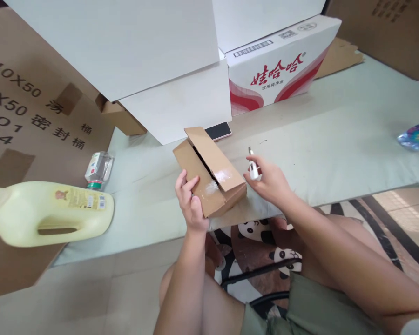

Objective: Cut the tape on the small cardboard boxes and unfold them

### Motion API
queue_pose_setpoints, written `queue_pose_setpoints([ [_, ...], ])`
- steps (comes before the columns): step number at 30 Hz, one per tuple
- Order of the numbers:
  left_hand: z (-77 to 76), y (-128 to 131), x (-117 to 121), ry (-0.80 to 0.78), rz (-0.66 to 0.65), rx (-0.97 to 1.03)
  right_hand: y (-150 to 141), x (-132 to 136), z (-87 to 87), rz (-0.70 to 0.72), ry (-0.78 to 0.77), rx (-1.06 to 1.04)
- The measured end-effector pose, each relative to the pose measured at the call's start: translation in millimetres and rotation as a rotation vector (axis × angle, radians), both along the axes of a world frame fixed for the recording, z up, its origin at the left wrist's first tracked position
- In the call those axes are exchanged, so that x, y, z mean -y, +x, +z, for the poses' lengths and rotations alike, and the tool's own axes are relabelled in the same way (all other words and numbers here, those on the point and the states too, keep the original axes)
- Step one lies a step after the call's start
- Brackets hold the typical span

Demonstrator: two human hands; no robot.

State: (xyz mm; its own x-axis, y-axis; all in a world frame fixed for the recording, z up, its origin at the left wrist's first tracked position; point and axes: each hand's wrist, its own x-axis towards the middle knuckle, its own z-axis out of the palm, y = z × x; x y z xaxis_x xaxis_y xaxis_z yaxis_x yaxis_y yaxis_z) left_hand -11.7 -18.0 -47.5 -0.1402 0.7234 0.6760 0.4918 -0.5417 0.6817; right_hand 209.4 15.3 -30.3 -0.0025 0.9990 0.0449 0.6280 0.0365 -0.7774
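**Taped cardboard box (214, 170) in hand on a pale green cloth (331, 139)**

Plain brown, its top flaps slightly parted, the box lies with its long axis running far-left to near-right. The left hand (192, 200), fingers half-curled, grips its near-left side; the right hand (267, 179), closed round a metal-tipped white tool (253, 168), hovers just right.

Pale surface, with white cartons stacked behind; dark-screened phone (219, 131) lying at their foot. To their right, white carton with red waves and Chinese lettering (276, 77). At left, large brown carton with black print (38, 100), pale-yellow handled jug (61, 211), small clear bottle (99, 168). At far right, shiny multicoloured packet (418, 135). Below, panda-patterned covering (287, 255).
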Motion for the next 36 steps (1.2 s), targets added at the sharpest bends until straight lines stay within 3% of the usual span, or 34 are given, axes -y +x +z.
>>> queue_pose_setpoints([
  [4,-0.9,-3,1,-0.013,0.008,-0.008,-1,0,-6.9,0.054,-0.174,0.35],
  [8,-1.3,-4,1,-0.028,0.01,-0.009,-1,2,-6.0,0.019,-0.214,0.409],
  [11,-1.6,-5,1,-0.043,0.018,-0.015,-4,5,-1.5,0.014,-0.134,0.26],
  [15,-1.2,-14,0,-0.103,-0.034,0.031,-11,12,0.9,0.251,-0.082,-0.103],
  [18,0.1,-24,-1,-0.196,-0.246,0.087,-12,19,-1.3,0.286,-0.124,-0.207],
  [21,1.8,-29,-1,-0.274,-0.399,0.004,-11,22,-4.1,0.262,-0.151,-0.212],
  [24,2.2,-26,0,-0.284,-0.364,-0.036,-10,23,-5.2,0.249,-0.148,-0.221],
  [29,-4.4,-15,-2,-0.24,-0.336,0.147,-13,22,-3.8,0.267,-0.159,-0.237],
  [36,-15.1,-18,-8,-0.203,-0.02,0.309,-14,23,-7.0,0.322,-0.172,-0.218],
])
